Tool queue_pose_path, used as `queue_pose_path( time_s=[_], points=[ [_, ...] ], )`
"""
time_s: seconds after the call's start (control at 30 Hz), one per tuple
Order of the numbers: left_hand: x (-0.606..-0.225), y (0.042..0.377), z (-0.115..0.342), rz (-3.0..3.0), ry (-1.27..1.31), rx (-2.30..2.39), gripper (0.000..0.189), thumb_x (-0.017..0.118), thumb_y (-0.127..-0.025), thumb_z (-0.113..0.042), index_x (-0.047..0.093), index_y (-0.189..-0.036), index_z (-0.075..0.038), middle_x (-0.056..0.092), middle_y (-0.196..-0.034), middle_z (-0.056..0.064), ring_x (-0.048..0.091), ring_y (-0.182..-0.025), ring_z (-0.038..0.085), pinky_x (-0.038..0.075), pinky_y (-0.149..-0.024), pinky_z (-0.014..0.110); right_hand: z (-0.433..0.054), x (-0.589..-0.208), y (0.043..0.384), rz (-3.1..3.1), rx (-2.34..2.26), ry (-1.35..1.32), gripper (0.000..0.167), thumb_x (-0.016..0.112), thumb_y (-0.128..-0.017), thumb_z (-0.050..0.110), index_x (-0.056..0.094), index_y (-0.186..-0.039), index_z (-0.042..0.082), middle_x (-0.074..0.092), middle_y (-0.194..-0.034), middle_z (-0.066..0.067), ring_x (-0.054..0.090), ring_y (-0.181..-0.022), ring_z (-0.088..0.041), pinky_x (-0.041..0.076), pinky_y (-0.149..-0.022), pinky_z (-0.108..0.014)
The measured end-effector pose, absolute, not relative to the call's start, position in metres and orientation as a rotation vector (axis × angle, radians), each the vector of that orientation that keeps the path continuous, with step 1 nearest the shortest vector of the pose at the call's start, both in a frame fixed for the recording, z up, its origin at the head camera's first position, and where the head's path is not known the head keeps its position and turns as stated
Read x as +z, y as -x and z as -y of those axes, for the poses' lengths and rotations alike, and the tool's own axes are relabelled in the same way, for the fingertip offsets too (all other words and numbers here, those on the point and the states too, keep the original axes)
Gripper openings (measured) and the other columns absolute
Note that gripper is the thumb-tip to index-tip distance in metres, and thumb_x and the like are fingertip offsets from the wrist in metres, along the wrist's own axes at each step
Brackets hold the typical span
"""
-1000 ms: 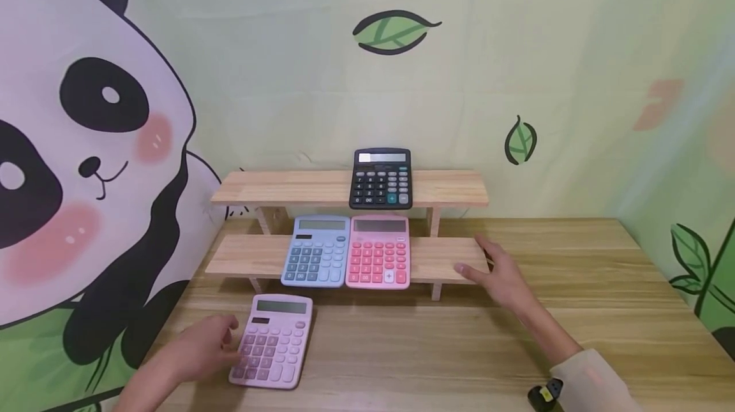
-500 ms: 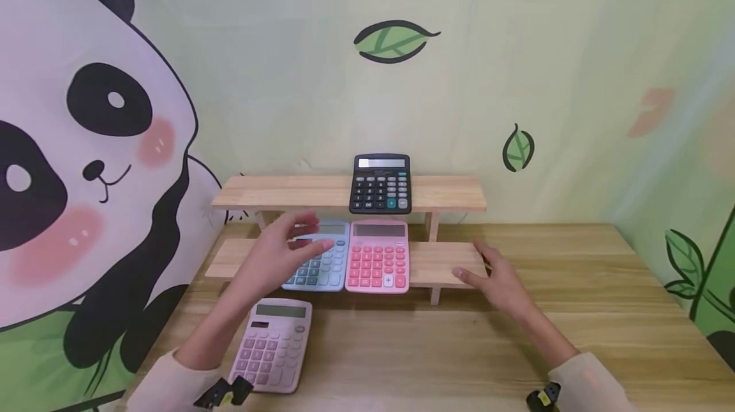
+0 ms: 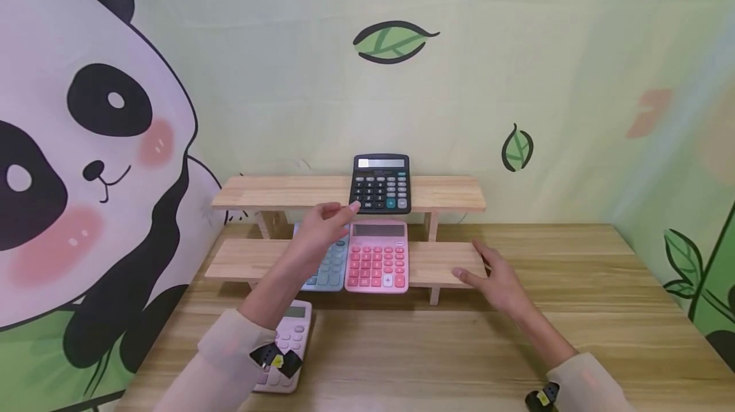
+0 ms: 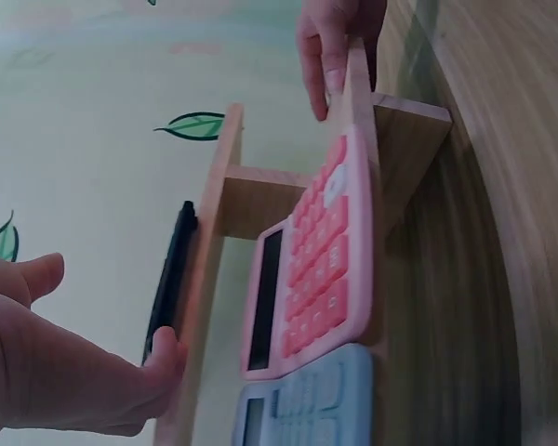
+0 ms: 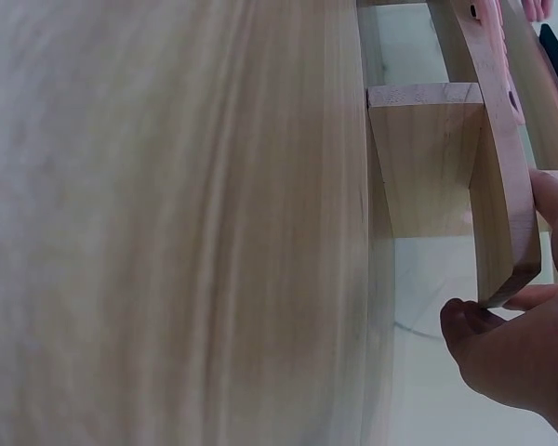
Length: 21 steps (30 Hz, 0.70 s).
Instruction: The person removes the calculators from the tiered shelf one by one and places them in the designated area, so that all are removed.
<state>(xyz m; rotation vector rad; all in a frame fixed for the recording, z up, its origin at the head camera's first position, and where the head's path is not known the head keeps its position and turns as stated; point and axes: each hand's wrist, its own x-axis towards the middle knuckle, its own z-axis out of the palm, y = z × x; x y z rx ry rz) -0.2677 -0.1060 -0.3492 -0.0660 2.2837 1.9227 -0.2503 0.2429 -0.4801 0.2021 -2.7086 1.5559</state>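
In the head view my left hand (image 3: 321, 236) reaches over the light blue calculator (image 3: 333, 268), partly covering it. Its thumb tip is right at the lower left corner of the black calculator (image 3: 381, 182), which lies on the upper shelf. The left wrist view shows the fingers spread apart, not wrapped round the calculator. My right hand (image 3: 498, 278) grips the right end of the lower wooden shelf (image 3: 445, 262), thumb on top and fingers round the end and underside. A pink calculator (image 3: 377, 259) sits beside the blue one on that shelf.
A pale pink-lilac calculator (image 3: 293, 342) lies on the wooden table (image 3: 413, 354) in front, partly under my left forearm. The upper shelf (image 3: 275, 192) stands behind the lower one. A printed cloth backdrop (image 3: 275, 80) with a panda and leaves rises behind and at the sides.
My left hand has left the pale calculator on the table, moved up and right across the blue calculator, and come to the black one. The right hand has kept its hold on the shelf.
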Motion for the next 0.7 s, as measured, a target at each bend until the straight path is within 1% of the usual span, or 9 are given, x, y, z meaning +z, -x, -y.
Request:
queue_pose_path(
  time_s=[0.17, 0.3, 0.43, 0.53, 0.7],
  points=[
    [-0.361, 0.278, 0.095, -2.239, 0.061, 2.026, 0.086, 0.074, -0.1, -0.046, 0.03, -0.159, -0.002, 0.044, -0.151, 0.02, 0.059, -0.135, 0.032, 0.052, -0.112, 0.039, -0.243, -0.48, 0.25, 2.707, 1.57, -0.203, 0.096, 0.073, -0.101, 0.041, 0.02, -0.165, -0.007, 0.022, -0.168, -0.034, 0.029, -0.153, -0.05, 0.032, -0.122, -0.062],
    [-0.369, 0.286, 0.088, -2.213, 0.085, 2.088, 0.079, 0.072, -0.102, -0.04, 0.031, -0.157, -0.001, 0.052, -0.142, 0.019, 0.064, -0.13, 0.031, 0.054, -0.108, 0.036, -0.243, -0.48, 0.25, 2.706, 1.569, -0.209, 0.096, 0.074, -0.101, 0.041, 0.02, -0.164, -0.008, 0.022, -0.167, -0.035, 0.029, -0.153, -0.051, 0.032, -0.122, -0.062],
    [-0.376, 0.295, 0.083, -2.175, 0.121, 2.181, 0.069, 0.072, -0.104, -0.033, 0.036, -0.154, -0.003, 0.057, -0.135, 0.017, 0.069, -0.124, 0.028, 0.057, -0.102, 0.032, -0.243, -0.481, 0.251, 2.703, 1.578, -0.211, 0.096, 0.074, -0.101, 0.041, 0.02, -0.165, -0.007, 0.022, -0.168, -0.034, 0.03, -0.152, -0.051, 0.033, -0.122, -0.062],
    [-0.379, 0.3, 0.082, -2.134, 0.152, 2.264, 0.06, 0.072, -0.104, -0.029, 0.041, -0.149, -0.004, 0.06, -0.13, 0.016, 0.072, -0.117, 0.024, 0.06, -0.095, 0.027, -0.243, -0.482, 0.251, 2.701, 1.585, -0.209, 0.096, 0.074, -0.101, 0.041, 0.02, -0.165, -0.007, 0.022, -0.168, -0.034, 0.029, -0.153, -0.05, 0.033, -0.122, -0.061],
    [-0.381, 0.305, 0.083, -2.058, 0.164, 2.358, 0.051, 0.071, -0.104, -0.028, 0.047, -0.141, -0.003, 0.066, -0.125, 0.016, 0.075, -0.11, 0.023, 0.061, -0.092, 0.028, -0.243, -0.483, 0.251, 2.692, 1.584, -0.211, 0.096, 0.074, -0.101, 0.04, 0.02, -0.164, -0.008, 0.023, -0.167, -0.034, 0.029, -0.153, -0.051, 0.033, -0.122, -0.061]
  ],
)
